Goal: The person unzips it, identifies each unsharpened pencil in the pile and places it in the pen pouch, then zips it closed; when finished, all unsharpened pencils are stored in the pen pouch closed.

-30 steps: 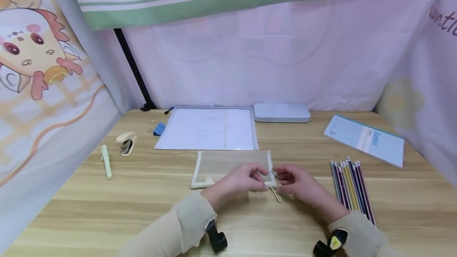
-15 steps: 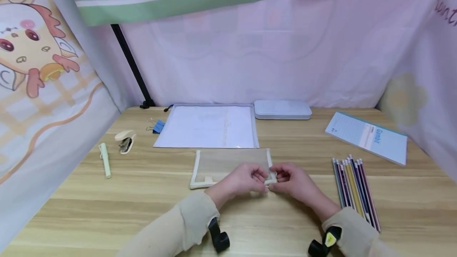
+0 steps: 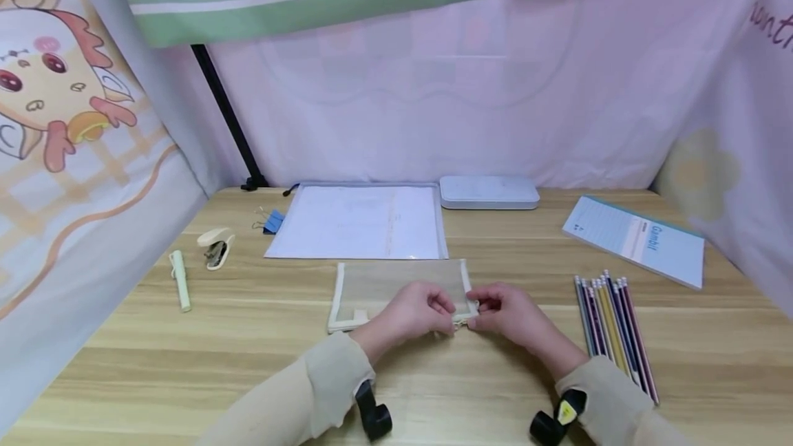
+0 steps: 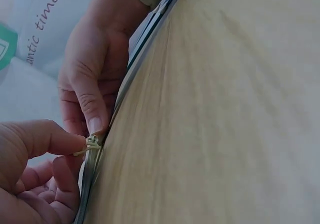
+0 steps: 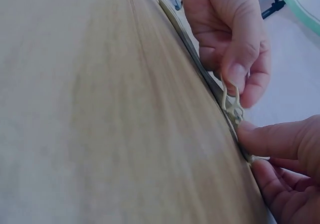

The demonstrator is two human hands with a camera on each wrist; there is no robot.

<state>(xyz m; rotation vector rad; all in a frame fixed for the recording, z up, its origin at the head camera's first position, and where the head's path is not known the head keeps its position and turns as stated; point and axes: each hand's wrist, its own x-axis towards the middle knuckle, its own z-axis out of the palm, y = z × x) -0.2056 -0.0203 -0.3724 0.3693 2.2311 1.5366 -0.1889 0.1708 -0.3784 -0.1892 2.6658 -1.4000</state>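
- Grey, white-edged pouch (image 3: 384, 281): extends leftward from the right grip (image 3: 513, 316), long axis left to right.
- Left grip (image 3: 416, 312): pinches the zip pull (image 5: 234, 106), between both hands; covers part of the near edge.
- Right grip: pinches the pouch's near right corner; nearer that end.
- Pencils (image 3: 615, 332): right of the right grip, apart.

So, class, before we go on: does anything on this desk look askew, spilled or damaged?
Mainly the notebook at the back right: it lies slanted, while the pouch and the folder sit roughly square to the desk. Nothing looks spilled or visibly damaged.
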